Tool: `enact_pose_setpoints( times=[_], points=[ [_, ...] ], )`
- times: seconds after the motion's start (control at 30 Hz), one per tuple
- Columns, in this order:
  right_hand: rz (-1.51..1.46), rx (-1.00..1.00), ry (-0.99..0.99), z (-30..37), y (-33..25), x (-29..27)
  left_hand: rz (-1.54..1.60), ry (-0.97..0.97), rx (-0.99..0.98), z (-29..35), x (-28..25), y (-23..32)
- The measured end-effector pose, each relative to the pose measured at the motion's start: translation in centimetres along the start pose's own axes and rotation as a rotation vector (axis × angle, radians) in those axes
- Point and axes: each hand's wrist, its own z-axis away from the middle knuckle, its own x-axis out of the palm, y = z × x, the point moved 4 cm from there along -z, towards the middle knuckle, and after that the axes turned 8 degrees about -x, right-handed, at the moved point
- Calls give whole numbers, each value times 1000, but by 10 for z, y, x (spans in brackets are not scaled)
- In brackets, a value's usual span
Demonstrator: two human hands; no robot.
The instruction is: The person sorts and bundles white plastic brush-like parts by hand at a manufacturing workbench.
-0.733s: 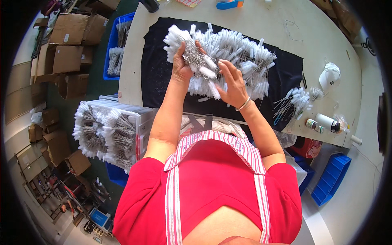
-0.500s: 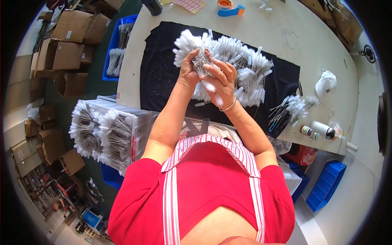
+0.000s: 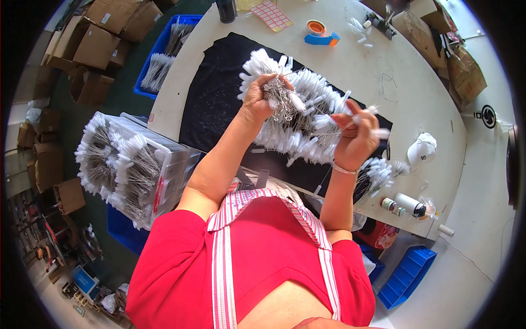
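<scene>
My left hand (image 3: 256, 103) is closed around a bundle of wire-handled brushes (image 3: 280, 100), with looped wire ends toward me and white bristles beyond. To the right, my right hand (image 3: 355, 143) is raised, its fingers curled on a few white-bristled brushes (image 3: 378, 133) that stick out between them; motion blurs their tips. Under and around both hands, a large pile of the same brushes (image 3: 296, 143) lies on a black cloth (image 3: 205, 98). A smaller heap of brushes (image 3: 378, 174) is beyond my right wrist, partly hidden by it.
A crate packed with brushes (image 3: 118, 170) stands left of the table (image 3: 378, 60), and a blue bin (image 3: 143, 77) sits behind it. On the table are a tape dispenser (image 3: 322, 37), a white cap (image 3: 422, 149), a white bottle (image 3: 410, 204) and small jars (image 3: 392, 206).
My hands were together at the bundle; my right hand has moved off to the right with a few brushes. My left hand still grips the bundle. The view has shifted slightly.
</scene>
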Motion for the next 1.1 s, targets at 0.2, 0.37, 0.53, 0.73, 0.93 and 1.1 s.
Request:
enact_pose_setpoints(
  times=[0.2,0.37,0.53,0.73,0.93,1.1],
  points=[
    [526,-80,-343,26,29,16,131,-27,-83,8,14,-14],
    [735,-461,-472,32,25,33,123,18,-74,10,22,-32],
    [733,-591,-483,28,13,35,39,-1,-55,9,21,-38],
    [675,-1013,-393,45,-41,27,93,8,-67,2,18,-37],
    [273,-866,-126,27,-101,26,-57,18,37,-2,13,-17],
    [579,-650,-393,29,-94,37,-242,327,328,-2,4,-19]
  ],
)
